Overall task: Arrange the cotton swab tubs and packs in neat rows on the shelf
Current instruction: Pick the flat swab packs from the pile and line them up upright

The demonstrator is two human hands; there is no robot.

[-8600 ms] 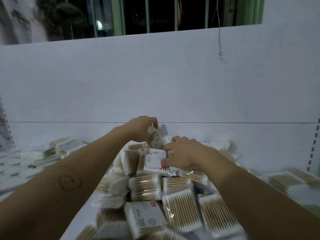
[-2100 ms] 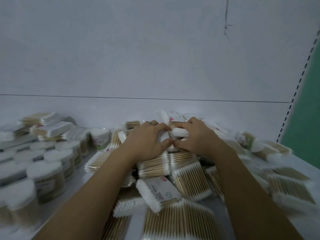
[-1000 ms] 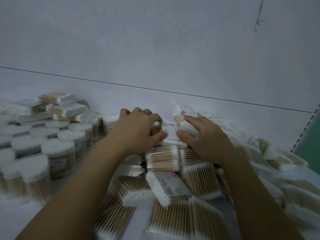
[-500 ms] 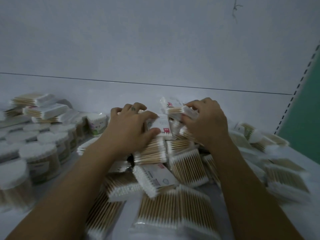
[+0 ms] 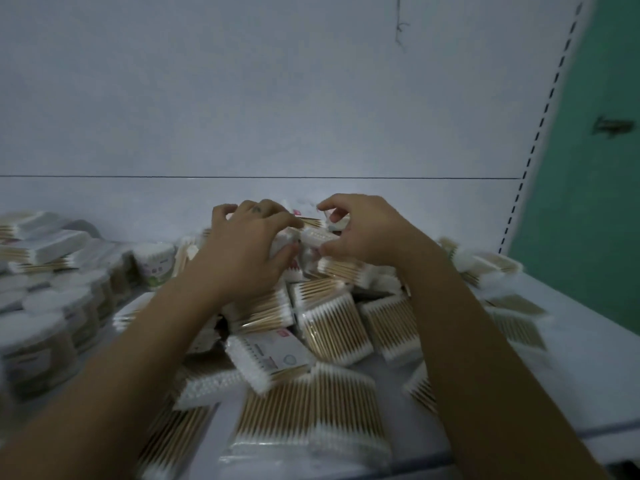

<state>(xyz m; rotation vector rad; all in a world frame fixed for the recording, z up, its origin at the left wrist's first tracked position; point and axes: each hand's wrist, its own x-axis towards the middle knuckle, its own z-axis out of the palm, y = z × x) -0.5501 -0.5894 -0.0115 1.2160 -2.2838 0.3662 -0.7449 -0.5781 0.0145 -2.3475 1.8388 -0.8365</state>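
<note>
Room first, head view: beyond your fingertips the white back panel (image 5: 311, 98) stands close, with only a thin strip of bare shelf (image 5: 571, 358) showing before it. Right of your fingers the shelf runs bare to its front edge and to the slotted upright (image 5: 540, 133), which meets a green wall (image 5: 595, 202); that is the widest open patch. Left of your fingers, round cotton swab tubs (image 5: 156, 261) stand packed side by side, and flat packs (image 5: 48, 244) lie stacked on the far ones.

Your right hand (image 5: 363, 233) has fingers and thumb curled, pinching a small cotton swab pack (image 5: 318, 237) at the top of the heap. Your left hand (image 5: 242, 251) curls over the packs just beside it, thumb tip near that pack; whether it grips anything, you cannot tell.

Counts: two hands and one pinched pack. Nearer you than your fingers lie one labelled pack (image 5: 277, 355) and one large flat pack (image 5: 311, 407) at the front edge. The heap holds well over ten packs, overlapping at mixed angles. Blur prevents an exact count of the tubs.
</note>
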